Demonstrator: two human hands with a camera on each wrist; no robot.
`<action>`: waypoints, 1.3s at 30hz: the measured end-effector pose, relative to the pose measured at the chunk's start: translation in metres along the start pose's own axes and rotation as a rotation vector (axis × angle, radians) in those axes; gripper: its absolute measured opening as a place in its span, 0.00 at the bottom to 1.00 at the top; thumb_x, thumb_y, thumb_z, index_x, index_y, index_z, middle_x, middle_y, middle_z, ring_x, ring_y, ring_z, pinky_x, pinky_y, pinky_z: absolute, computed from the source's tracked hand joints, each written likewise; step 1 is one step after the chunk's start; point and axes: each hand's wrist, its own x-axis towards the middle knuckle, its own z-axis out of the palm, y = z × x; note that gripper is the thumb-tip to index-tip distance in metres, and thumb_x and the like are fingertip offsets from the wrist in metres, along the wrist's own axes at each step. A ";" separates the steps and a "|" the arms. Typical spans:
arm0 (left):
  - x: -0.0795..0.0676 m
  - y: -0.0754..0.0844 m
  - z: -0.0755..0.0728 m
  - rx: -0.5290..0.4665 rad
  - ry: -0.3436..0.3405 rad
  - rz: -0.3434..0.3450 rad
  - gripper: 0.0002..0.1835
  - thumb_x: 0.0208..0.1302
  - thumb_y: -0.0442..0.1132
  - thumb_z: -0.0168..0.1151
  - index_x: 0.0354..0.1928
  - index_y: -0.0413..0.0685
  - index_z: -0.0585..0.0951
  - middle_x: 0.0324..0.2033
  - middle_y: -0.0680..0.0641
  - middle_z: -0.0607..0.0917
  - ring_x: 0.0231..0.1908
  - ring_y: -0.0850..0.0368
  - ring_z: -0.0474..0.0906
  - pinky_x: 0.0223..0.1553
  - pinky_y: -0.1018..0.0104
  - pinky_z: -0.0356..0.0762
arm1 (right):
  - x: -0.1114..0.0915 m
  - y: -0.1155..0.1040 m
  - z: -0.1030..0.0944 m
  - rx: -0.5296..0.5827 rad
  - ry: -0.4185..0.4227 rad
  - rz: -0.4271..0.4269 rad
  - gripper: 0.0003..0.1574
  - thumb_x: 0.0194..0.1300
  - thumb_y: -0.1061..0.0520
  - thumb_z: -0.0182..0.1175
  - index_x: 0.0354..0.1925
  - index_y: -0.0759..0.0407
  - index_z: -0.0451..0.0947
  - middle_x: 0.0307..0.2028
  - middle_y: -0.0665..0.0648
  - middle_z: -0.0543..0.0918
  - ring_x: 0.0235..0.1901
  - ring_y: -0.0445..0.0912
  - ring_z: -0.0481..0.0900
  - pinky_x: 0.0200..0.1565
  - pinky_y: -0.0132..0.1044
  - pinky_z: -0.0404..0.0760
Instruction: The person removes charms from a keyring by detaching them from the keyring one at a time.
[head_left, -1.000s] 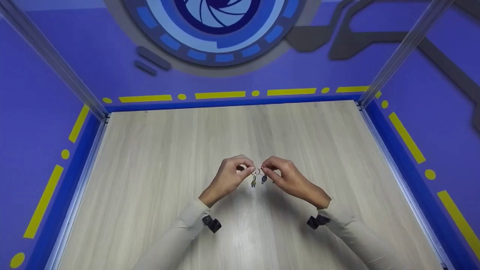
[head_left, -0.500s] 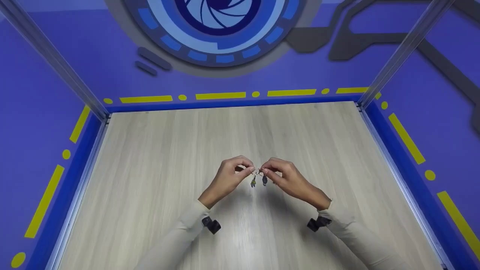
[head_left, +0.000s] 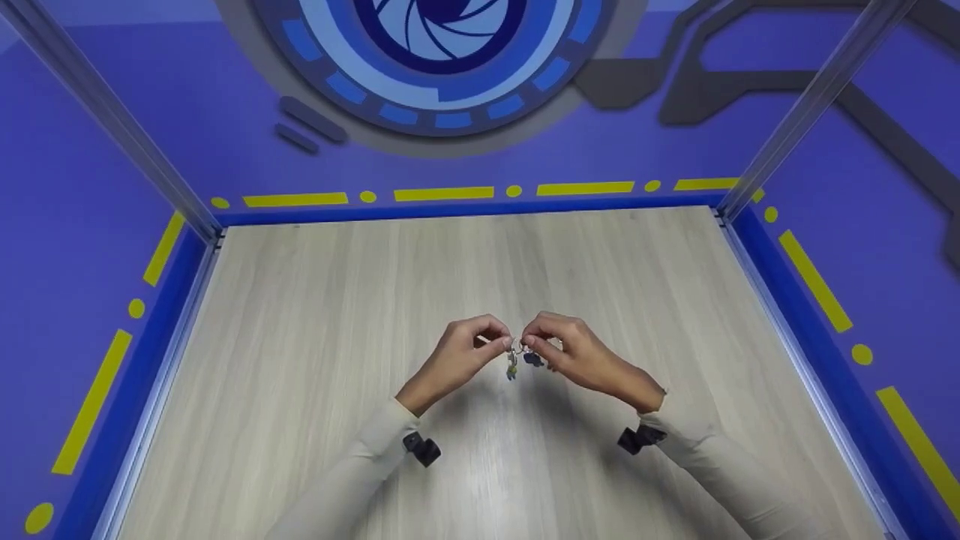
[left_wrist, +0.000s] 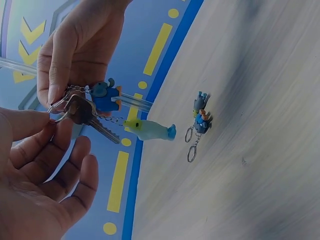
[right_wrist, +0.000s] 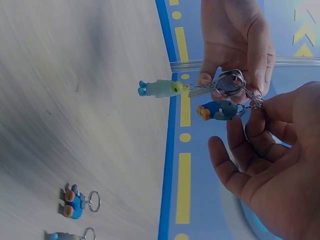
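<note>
Pale table [head_left: 315, 300] bears two keychains [left_wrist: 201, 122], seemingly animals; hands [head_left: 459, 356] [head_left: 576, 352] hold keyring [left_wrist: 80, 109].

Half a second ago the blue charm [head_left: 533, 359] hung straight down; now it is slanted, its lower end swung up and sideways toward the right hand [head_left: 577, 354]. The green charm [head_left: 511, 367] has straightened a little and reaches slightly lower. The right hand's knuckles have risen from just below the left hand's [head_left: 463, 352] to just above. In the head view, wall [head_left: 225, 112] and table [head_left: 337, 300] have slipped slightly lower.
</note>
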 end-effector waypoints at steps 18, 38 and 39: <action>0.009 0.005 -0.002 0.061 -0.138 -0.044 0.06 0.78 0.36 0.68 0.43 0.45 0.92 0.39 0.55 0.91 0.43 0.61 0.84 0.52 0.48 0.86 | 0.004 0.009 0.000 -0.115 0.020 -0.200 0.07 0.78 0.66 0.67 0.46 0.56 0.89 0.42 0.50 0.89 0.43 0.45 0.87 0.44 0.43 0.86; 0.009 0.001 0.000 -0.017 -0.082 -0.005 0.04 0.76 0.35 0.71 0.41 0.46 0.92 0.41 0.51 0.92 0.46 0.56 0.86 0.53 0.48 0.85 | 0.000 0.015 0.004 -0.096 0.105 -0.186 0.06 0.77 0.65 0.68 0.41 0.57 0.89 0.39 0.52 0.89 0.39 0.46 0.86 0.38 0.40 0.86; 0.009 0.001 -0.001 -0.027 -0.077 0.003 0.04 0.76 0.35 0.71 0.41 0.45 0.92 0.42 0.50 0.92 0.46 0.56 0.86 0.53 0.50 0.85 | -0.001 0.015 0.004 -0.087 0.114 -0.179 0.06 0.78 0.65 0.67 0.41 0.57 0.89 0.39 0.52 0.89 0.38 0.46 0.86 0.38 0.40 0.86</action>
